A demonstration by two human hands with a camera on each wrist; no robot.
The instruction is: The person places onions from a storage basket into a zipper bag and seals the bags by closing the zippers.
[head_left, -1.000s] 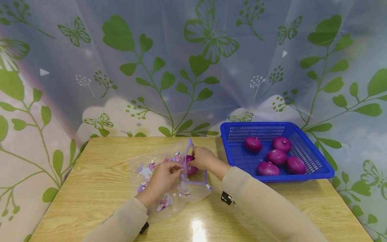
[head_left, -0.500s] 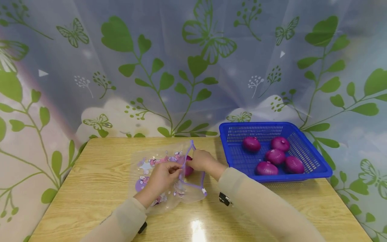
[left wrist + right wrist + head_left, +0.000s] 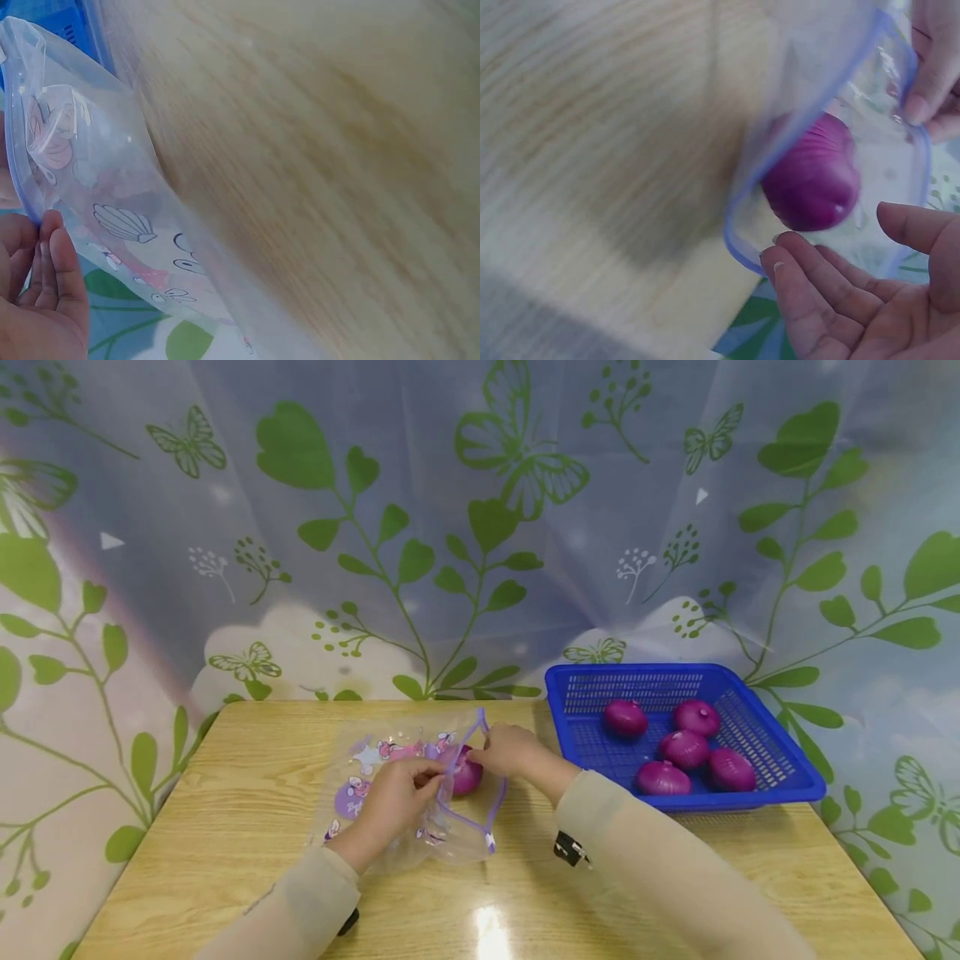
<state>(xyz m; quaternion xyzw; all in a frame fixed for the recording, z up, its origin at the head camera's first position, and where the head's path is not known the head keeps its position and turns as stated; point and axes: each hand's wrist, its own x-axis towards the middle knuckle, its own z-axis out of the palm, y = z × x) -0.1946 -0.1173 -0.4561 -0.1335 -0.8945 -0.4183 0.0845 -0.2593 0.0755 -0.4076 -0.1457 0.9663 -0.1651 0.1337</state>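
A clear zip bag (image 3: 352, 793) with purple edging and cartoon prints lies on the table, its mouth facing right. My left hand (image 3: 400, 802) pinches the edge of that mouth between thumb and fingers, which the left wrist view shows close up beside a printed shell. Just inside the opening sits a red onion (image 3: 814, 176). At the mouth is my right hand (image 3: 855, 292), thumb and fingers spread apart, with the fingertips right below the onion and nothing in its grasp.
A blue plastic basket (image 3: 686, 668) stands at the right of the wooden table (image 3: 247, 777), holding several red onions (image 3: 684, 748). Behind the table hangs a patterned cloth (image 3: 420, 468) with leaves and butterflies.
The right hand has pushed the onion leftward into the bag, then let go and drawn back a little. The bag's lower corner with the slider has shifted left; the left hand keeps its pinch.
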